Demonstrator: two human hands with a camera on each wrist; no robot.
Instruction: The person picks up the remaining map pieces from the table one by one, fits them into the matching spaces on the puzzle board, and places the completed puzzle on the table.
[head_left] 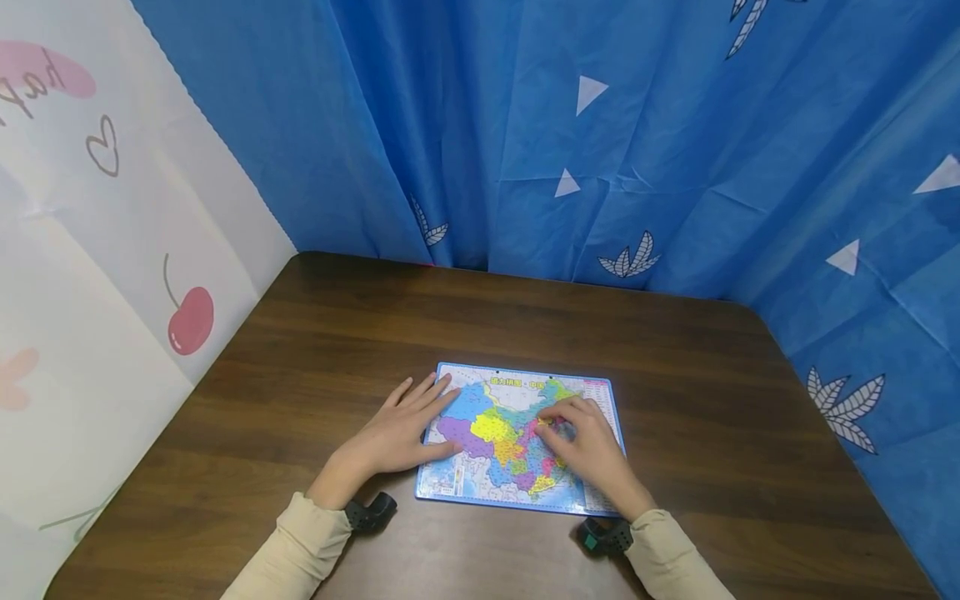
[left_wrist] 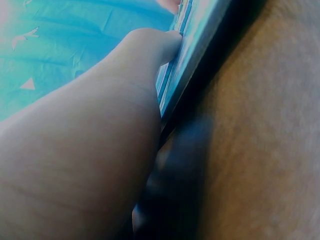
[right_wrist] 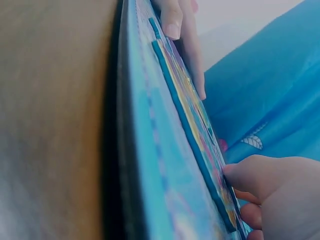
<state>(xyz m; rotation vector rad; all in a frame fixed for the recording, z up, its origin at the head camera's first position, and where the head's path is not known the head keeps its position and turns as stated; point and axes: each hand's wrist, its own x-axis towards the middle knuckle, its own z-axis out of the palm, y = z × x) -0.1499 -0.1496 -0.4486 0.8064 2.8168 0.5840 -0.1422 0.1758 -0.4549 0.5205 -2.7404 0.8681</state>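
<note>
A magnetic map puzzle board [head_left: 480,492] with a light blue border lies on the table, its map made of brightly coloured pieces. My left hand [head_left: 405,425] rests on the board's left side, fingers spread and straight, the thumb over the purple region. On the right half, my right hand [head_left: 588,442] has its fingers curled, thumb and index finger pinching at a small yellow puzzle piece [head_left: 545,421] in the map; the fingers partly hide it. The right wrist view shows the right thumb [right_wrist: 250,172] at the raised layer of pieces, and the left fingers farther along the board.
The dark wooden table [head_left: 360,325] extends around the board on all sides. A blue curtain [head_left: 465,142] hangs along the back and right, and a white printed cloth [head_left: 112,250] on the left. Black wrist straps [head_left: 371,512] sit on both wrists.
</note>
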